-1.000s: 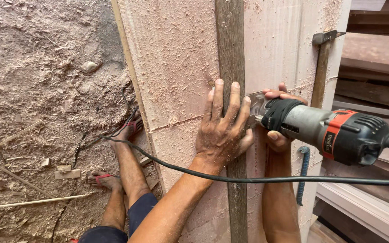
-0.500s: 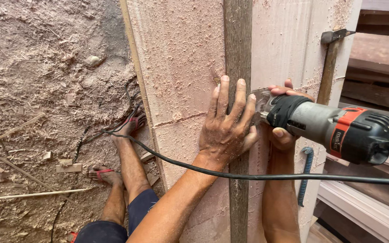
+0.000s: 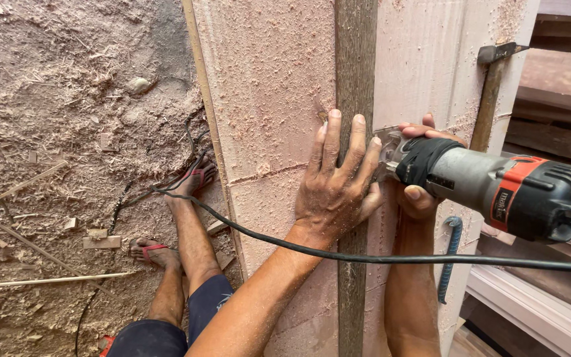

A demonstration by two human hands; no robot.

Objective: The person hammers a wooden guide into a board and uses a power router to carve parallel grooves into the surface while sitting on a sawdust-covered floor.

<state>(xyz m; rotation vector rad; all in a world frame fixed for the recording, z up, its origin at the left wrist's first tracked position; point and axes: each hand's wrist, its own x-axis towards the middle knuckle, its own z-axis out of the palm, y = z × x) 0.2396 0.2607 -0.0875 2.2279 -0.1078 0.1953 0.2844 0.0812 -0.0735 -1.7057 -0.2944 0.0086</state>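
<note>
Sawdust covers the floor (image 3: pixel 54 119) on the left, littered with thin sticks, small wood blocks and a black cord (image 3: pixel 365 258) that runs across both forearms to the tool. One pale board (image 3: pixel 266 99) stands on edge, its left edge close beside two feet in red sandals (image 3: pixel 199 175), leaving little room there. One dark batten (image 3: pixel 355 66) runs down the board's face. The left hand (image 3: pixel 338 185) lies flat on the batten, fingers spread, gripping nothing. The right hand (image 3: pixel 418 188) wraps closed around the neck of one grinder (image 3: pixel 497 192), grey and black with a red band bearing a small label, its head against the board just right of the batten. At the board's right edge sits a clamp (image 3: pixel 490 99), with a blue handle (image 3: pixel 451 258) lower down; stacked timber lies beyond.
</note>
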